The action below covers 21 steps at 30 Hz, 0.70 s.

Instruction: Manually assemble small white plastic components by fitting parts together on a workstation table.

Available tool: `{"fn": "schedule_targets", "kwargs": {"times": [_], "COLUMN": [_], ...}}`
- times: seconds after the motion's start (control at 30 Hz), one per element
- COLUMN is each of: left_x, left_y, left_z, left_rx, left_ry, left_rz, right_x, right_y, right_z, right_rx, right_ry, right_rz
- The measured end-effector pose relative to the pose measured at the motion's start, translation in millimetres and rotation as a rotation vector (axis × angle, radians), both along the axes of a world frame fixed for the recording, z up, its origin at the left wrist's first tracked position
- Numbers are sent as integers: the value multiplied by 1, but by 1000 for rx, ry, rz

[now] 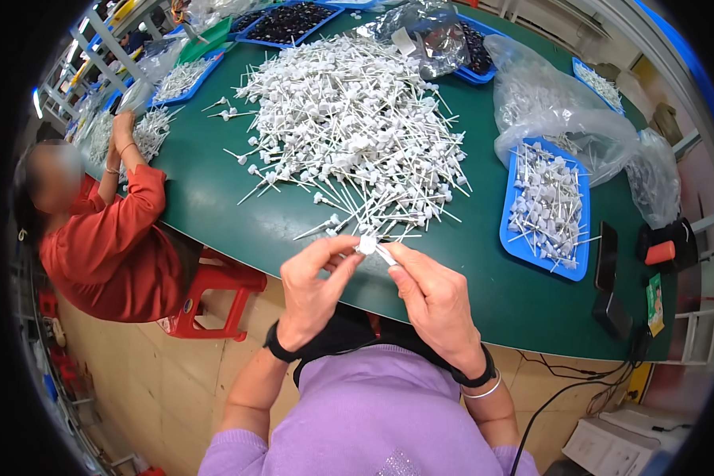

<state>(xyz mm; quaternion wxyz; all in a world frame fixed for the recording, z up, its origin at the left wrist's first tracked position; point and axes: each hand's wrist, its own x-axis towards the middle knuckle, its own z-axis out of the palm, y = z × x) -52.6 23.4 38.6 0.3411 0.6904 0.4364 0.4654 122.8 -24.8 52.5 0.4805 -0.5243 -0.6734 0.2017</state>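
Observation:
At the front edge of the green table, my left hand [316, 284] pinches the wide head of a small white plastic piece [367, 244]. My right hand [438, 295] closes on a thin white stem beside that head; whether head and stem are one part I cannot tell. Just beyond my fingertips lies a large heap of similar white pieces [357, 119], thin sticks with wider heads. Several loose ones lie along its near left edge.
To the right, a blue tray [509, 238] holds more white pieces, near plastic bags [563, 135] and a dark phone [607, 254]. Trays of dark parts [285, 22] stand at the back. A co-worker in a red top [111, 246] sits at the left.

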Motion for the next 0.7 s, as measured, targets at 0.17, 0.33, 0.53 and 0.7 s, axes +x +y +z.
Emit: {"fn": "schedule_targets", "kwargs": {"times": [0.17, 0.33, 0.53, 0.7], "left_x": [5, 5, 1, 5], "left_y": [-12, -16, -16, -18], "left_z": [-16, -26, -27, -28], "left_rx": [-107, -418, -465, -367], "left_ry": [-79, -338, -411, -381], "left_rz": [-82, -168, -248, -257], "right_x": [2, 3, 3, 0], "right_y": [-8, -15, -18, -20], "right_z": [0, -7, -1, -3], "right_rx": [-44, -56, -78, -77], "right_ry": [-261, -363, -421, -437], "right_rz": [-34, -67, -73, -87]}}
